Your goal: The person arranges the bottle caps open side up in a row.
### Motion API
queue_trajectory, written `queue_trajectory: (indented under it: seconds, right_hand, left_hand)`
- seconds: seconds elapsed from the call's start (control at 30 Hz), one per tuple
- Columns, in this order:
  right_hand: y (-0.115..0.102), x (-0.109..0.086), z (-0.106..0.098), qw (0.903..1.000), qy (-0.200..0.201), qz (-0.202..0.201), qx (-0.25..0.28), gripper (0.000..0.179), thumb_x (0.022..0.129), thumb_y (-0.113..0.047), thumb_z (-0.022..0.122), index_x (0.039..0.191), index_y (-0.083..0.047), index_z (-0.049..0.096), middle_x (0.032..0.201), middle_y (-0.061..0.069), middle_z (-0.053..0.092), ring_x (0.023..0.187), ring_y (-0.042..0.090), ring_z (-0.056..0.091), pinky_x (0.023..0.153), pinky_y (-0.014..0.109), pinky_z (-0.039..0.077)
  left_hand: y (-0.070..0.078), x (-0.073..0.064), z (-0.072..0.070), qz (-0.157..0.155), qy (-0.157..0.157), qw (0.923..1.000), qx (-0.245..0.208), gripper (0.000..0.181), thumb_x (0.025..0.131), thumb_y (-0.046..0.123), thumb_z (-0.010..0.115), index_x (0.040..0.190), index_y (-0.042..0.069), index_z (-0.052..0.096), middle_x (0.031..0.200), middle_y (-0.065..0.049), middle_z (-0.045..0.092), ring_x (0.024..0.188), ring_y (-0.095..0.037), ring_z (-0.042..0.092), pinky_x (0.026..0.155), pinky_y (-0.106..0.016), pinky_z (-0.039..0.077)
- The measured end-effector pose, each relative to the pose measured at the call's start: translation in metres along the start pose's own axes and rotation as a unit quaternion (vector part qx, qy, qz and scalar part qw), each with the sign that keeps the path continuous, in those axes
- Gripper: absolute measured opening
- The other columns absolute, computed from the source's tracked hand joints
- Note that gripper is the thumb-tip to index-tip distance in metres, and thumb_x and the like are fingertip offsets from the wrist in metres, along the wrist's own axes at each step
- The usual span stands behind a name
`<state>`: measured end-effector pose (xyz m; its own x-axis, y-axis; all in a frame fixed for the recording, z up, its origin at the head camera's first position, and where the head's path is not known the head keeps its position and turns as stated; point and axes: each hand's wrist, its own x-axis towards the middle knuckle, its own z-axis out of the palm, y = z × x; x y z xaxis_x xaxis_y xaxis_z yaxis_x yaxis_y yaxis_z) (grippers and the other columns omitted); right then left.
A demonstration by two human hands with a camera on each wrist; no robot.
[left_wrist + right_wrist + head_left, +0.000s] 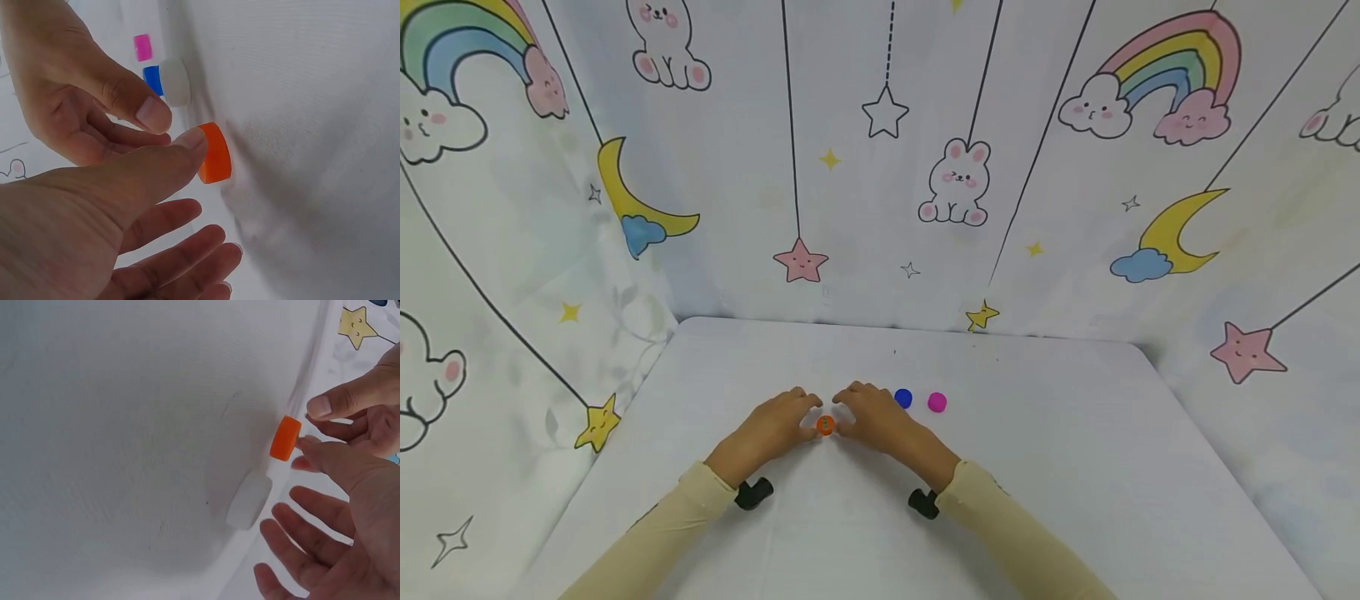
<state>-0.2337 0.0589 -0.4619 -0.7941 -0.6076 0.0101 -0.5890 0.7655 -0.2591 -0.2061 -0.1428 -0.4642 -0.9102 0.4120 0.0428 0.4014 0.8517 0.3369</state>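
A small orange disc (825, 425), thick like a bottle cap and with a mark on its top, lies on the table between my two hands. My left hand (781, 423) is beside it on the left, fingers relaxed and slightly bent. In the left wrist view, the left thumb overlaps the edge of the orange disc (215, 153). My right hand (880, 417) comes in from the right with fingers spread and loosely bent. In the right wrist view, its thumb tip is right at the orange disc (285, 438). Neither hand grips it.
Beyond my right hand lie a blue disc (903, 398) and a pink disc (937, 402). A white rounded piece (175, 82) stands by the blue one in the left wrist view. The white table (1075, 467) meets a printed cloth backdrop (737, 167) at the back.
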Motion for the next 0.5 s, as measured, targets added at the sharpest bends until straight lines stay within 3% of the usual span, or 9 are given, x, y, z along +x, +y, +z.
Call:
queue_trajectory:
  seconds: [0.27,0.5]
  right_hand:
    - [-0.0046,0.0045,0.004,0.9994,0.003,-0.015,-0.031,0.035,0.092,-0.032,0.075,0.124,-0.016,0.07,0.12,0.002,0.065,0.109,0.02,0.061,0.091,0.04,0.05]
    - [-0.0067,0.0058,0.0072,0.9987,0.015,-0.029,-0.04,0.031,0.09,-0.03,0.077,0.118,-0.016,0.073,0.114,0.001,0.066,0.102,0.019,0.061,0.085,0.038,0.051]
  left_hand:
    - [-0.0014,0.0011,0.0028,0.014,0.024,0.9996,0.001,0.036,0.084,0.022,0.083,0.112,0.005,0.069,0.096,-0.004,0.058,0.085,-0.023,0.059,0.074,-0.039,0.051]
    - [0.0005,0.001,0.0017,0.012,0.019,0.9997,-0.013,0.034,0.083,0.021,0.084,0.109,0.005,0.069,0.093,-0.003,0.056,0.08,-0.021,0.056,0.072,-0.038,0.05]
